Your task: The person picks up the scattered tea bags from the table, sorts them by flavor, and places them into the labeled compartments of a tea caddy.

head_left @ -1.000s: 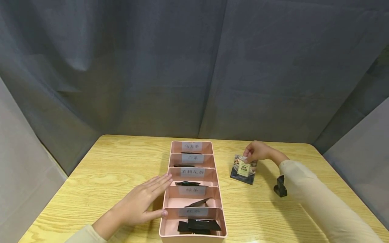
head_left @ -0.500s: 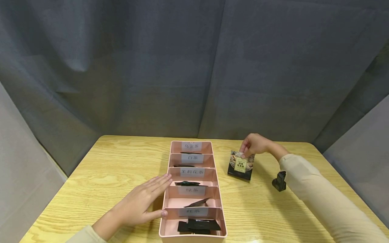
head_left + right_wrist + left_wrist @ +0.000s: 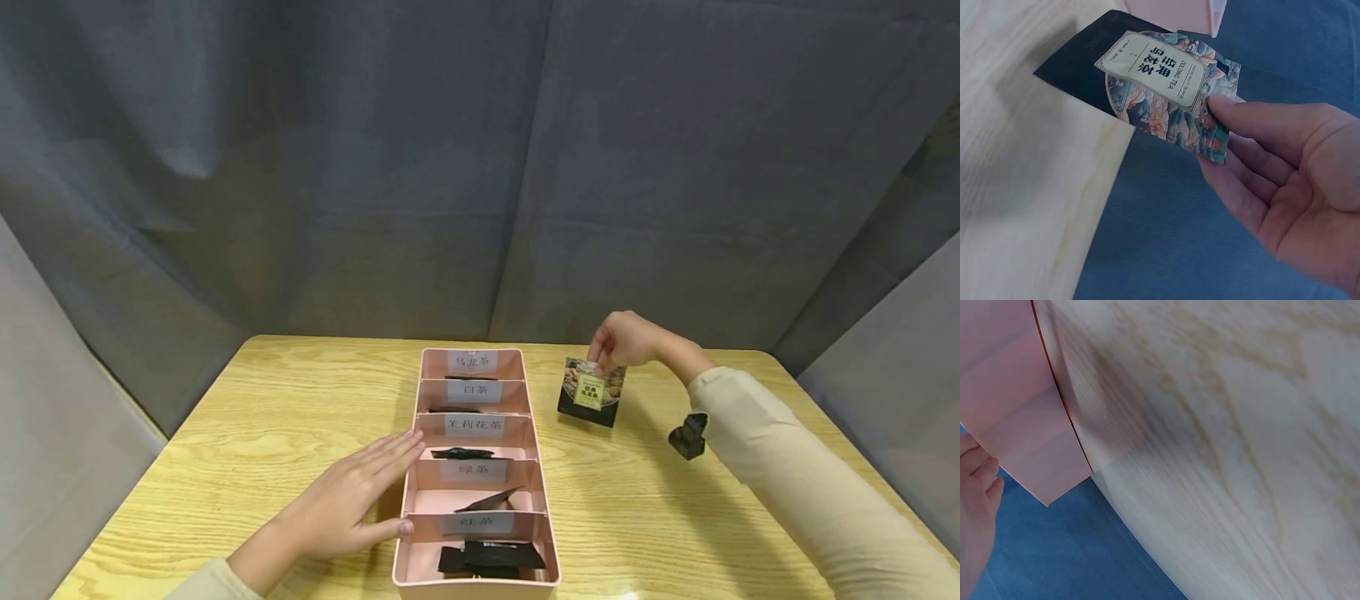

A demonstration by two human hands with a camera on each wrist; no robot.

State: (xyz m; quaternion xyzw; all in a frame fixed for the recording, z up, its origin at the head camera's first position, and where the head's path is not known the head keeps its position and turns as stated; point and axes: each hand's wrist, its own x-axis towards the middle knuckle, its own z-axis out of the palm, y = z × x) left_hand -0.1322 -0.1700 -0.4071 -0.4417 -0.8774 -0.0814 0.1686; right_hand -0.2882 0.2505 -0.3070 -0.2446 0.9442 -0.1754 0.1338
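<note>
In the head view my right hand (image 3: pixel 630 340) pinches an oolong tea sachet (image 3: pixel 591 398) by its top edge, over the back right of the table. The right wrist view shows the sachet (image 3: pixel 1160 75) between thumb and fingers, dark at its bottom, with a cream label reading OOLONG TEA over a patterned picture. My left hand (image 3: pixel 348 496) rests along the left side of a long pink divided box (image 3: pixel 435 498), fingers fairly straight and fingertips at its rim. Black sachets (image 3: pixel 495 556) lie in the box's front compartment, and dark sachets show in the compartments behind.
Each compartment carries a white paper label (image 3: pixel 474 426) with Chinese characters. The wood-grain table (image 3: pixel 300 400) ends at a grey curtain (image 3: pixel 375 208) behind. A black device (image 3: pixel 688 435) sits at the right wrist, by the sleeve.
My right hand has lifted the sachet up and slightly left, and the sachet hangs more upright. The left hand and the box stay where they were.
</note>
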